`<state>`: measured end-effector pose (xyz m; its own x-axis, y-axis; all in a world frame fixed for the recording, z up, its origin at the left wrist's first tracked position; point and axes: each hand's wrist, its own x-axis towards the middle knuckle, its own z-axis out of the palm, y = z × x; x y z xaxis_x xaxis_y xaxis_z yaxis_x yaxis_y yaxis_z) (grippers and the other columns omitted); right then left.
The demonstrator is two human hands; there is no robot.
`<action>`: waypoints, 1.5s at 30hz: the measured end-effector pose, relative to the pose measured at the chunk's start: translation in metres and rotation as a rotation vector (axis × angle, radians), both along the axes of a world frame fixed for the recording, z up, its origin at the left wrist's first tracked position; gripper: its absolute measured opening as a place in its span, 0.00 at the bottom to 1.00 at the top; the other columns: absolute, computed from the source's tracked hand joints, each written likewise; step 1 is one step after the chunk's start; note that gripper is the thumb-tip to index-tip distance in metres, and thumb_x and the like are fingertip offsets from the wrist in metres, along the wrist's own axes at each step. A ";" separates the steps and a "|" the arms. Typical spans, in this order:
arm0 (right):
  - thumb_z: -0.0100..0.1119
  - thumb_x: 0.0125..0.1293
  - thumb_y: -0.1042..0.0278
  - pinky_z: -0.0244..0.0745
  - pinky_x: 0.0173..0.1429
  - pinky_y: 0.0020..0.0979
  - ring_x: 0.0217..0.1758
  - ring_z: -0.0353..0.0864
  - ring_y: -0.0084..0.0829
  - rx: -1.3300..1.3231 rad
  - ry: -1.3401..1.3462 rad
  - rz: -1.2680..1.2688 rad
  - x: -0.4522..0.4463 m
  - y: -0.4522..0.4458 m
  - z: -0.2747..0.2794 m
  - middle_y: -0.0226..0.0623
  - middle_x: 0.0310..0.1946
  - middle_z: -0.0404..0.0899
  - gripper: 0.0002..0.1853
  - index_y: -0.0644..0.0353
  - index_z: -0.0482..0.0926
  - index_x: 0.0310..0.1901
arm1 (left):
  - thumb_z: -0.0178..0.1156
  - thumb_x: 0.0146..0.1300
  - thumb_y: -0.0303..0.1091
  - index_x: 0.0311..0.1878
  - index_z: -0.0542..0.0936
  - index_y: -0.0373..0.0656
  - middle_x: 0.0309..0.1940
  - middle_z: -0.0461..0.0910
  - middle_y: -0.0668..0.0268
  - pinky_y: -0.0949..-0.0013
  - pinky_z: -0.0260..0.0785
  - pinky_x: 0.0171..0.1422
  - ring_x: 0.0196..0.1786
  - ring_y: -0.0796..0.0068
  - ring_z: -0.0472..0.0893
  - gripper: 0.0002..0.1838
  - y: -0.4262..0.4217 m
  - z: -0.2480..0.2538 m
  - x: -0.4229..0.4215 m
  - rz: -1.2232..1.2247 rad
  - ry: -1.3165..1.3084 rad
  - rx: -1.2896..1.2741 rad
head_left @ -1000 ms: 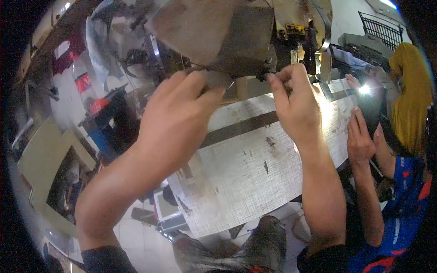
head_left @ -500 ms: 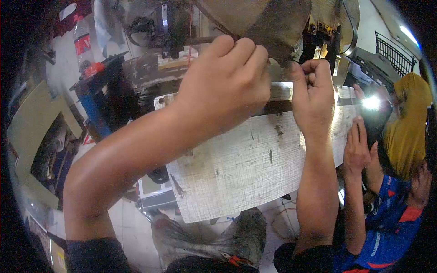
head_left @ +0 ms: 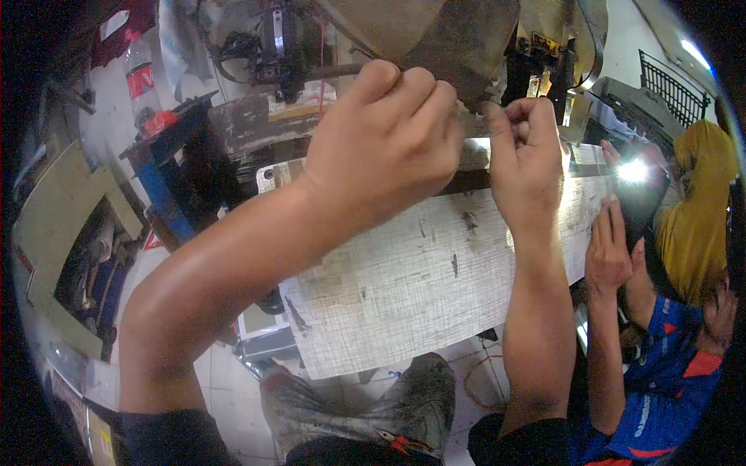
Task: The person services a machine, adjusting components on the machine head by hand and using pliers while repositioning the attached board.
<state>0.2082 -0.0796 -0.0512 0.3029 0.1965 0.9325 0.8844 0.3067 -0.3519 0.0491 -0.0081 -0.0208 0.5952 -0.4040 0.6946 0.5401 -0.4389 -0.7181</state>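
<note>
My left hand point(head_left: 388, 132) is closed with its knuckles up, over the far edge of a pale, scratched board point(head_left: 404, 287). To its right, my right hand point(head_left: 528, 163) is closed too, thumb and index finger bent toward each other in a pinch. Whatever the fingertips of either hand hold is hidden or too small to make out. Under both hands runs a dark strip point(head_left: 474, 182) near the board's far edge. Behind them rises a large brownish machine part point(head_left: 451, 46).
At the right, a person in a blue shirt point(head_left: 660, 388) rests a hand point(head_left: 608, 252) on the board. A bright light point(head_left: 632, 171) shines beside it. A bottle with a red label point(head_left: 141, 81) stands far left. Red-handled pliers point(head_left: 402, 443) appear low in front of me.
My right hand has shifted slightly left, and the whole view has moved a little. Both hands stay closed in much the same place.
</note>
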 end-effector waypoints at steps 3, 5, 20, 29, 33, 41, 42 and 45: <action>0.63 0.66 0.65 0.75 0.32 0.38 0.25 0.81 0.41 -0.006 -0.020 -0.039 0.001 0.000 0.000 0.44 0.24 0.80 0.11 0.61 0.73 0.38 | 0.60 0.50 0.37 0.33 0.82 0.50 0.25 0.68 0.73 0.69 0.63 0.42 0.34 0.76 0.74 0.08 0.002 0.002 0.001 -0.039 0.003 0.015; 0.63 0.66 0.65 0.75 0.32 0.38 0.25 0.81 0.41 0.001 -0.011 -0.017 0.001 0.001 0.000 0.44 0.24 0.80 0.11 0.61 0.73 0.38 | 0.60 0.50 0.37 0.33 0.81 0.50 0.24 0.68 0.73 0.69 0.63 0.42 0.33 0.77 0.74 0.07 0.002 0.002 0.001 -0.052 0.012 0.021; 0.65 0.65 0.64 0.76 0.32 0.43 0.31 0.84 0.51 0.011 -0.063 -0.063 -0.003 -0.002 0.000 0.49 0.28 0.82 0.11 0.60 0.74 0.40 | 0.62 0.47 0.37 0.35 0.79 0.50 0.29 0.76 0.74 0.73 0.67 0.32 0.28 0.80 0.78 0.10 0.012 0.009 -0.005 -0.127 0.131 0.075; 0.65 0.65 0.61 0.76 0.36 0.43 0.34 0.84 0.51 -0.021 -0.062 -0.069 0.003 0.000 -0.003 0.48 0.30 0.83 0.13 0.60 0.75 0.42 | 0.63 0.54 0.38 0.44 0.81 0.51 0.33 0.81 0.74 0.71 0.69 0.33 0.30 0.77 0.80 0.13 0.015 0.006 -0.007 -0.229 0.112 0.009; 0.66 0.63 0.62 0.76 0.34 0.40 0.30 0.84 0.45 0.004 -0.048 0.013 0.008 -0.001 -0.005 0.44 0.28 0.83 0.14 0.60 0.75 0.44 | 0.62 0.54 0.37 0.42 0.80 0.51 0.29 0.80 0.76 0.69 0.67 0.31 0.28 0.76 0.80 0.11 0.011 0.007 -0.009 -0.177 0.059 0.022; 0.69 0.57 0.67 0.75 0.32 0.31 0.23 0.80 0.30 0.105 -0.002 0.060 0.012 -0.004 -0.007 0.38 0.26 0.82 0.15 0.60 0.77 0.43 | 0.61 0.53 0.34 0.37 0.78 0.51 0.25 0.79 0.72 0.67 0.68 0.27 0.25 0.73 0.80 0.07 0.009 0.005 -0.007 -0.149 0.047 -0.088; 0.70 0.56 0.67 0.76 0.31 0.32 0.23 0.81 0.32 0.130 -0.042 0.053 0.011 -0.004 -0.006 0.38 0.26 0.82 0.14 0.60 0.77 0.42 | 0.61 0.53 0.33 0.37 0.77 0.50 0.25 0.79 0.71 0.66 0.69 0.27 0.24 0.71 0.80 0.07 0.010 0.004 -0.007 -0.144 0.039 -0.107; 0.69 0.56 0.67 0.76 0.32 0.33 0.25 0.82 0.34 0.105 -0.068 0.066 0.009 -0.003 -0.002 0.40 0.28 0.82 0.14 0.61 0.78 0.42 | 0.61 0.53 0.35 0.35 0.75 0.53 0.24 0.77 0.72 0.65 0.71 0.25 0.23 0.70 0.80 0.06 0.015 0.004 -0.002 -0.200 0.025 -0.119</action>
